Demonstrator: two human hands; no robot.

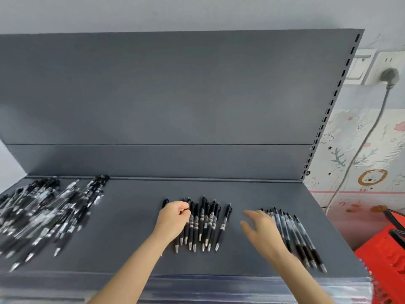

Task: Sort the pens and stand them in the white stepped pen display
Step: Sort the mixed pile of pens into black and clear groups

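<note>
The work surface was a grey shelf (135, 238) with an upright grey back panel (175, 95) beyond both hands.

Pen locations:
- A loose, unsorted pile of pens (43, 211) lay well to the left of the left hand, reaching the shelf's left edge.
- A middle group of black pens (206, 222) lay side by side between the two hands, tips toward the person.
- A right row of pens (293, 235) with clearer barrels lay under and to the right of the right hand, also tips toward the person.

Hand states:
- The left hand (173, 218) rested on the left edge of the middle group. Its fingers were curled, with thumb and forefinger pinching the dark end of a black pen (185, 209). One further pen top showed just to the left of the knuckles.
- The right hand (260, 229) was spread, fingers straight and apart, over the left edge of the right row. Motion blur prevented telling whether it touched the pens.

A red basket (385, 255) stood to the right of the right hand, off the shelf. A grey plug (389, 75) sat in a wall socket above it.
</note>
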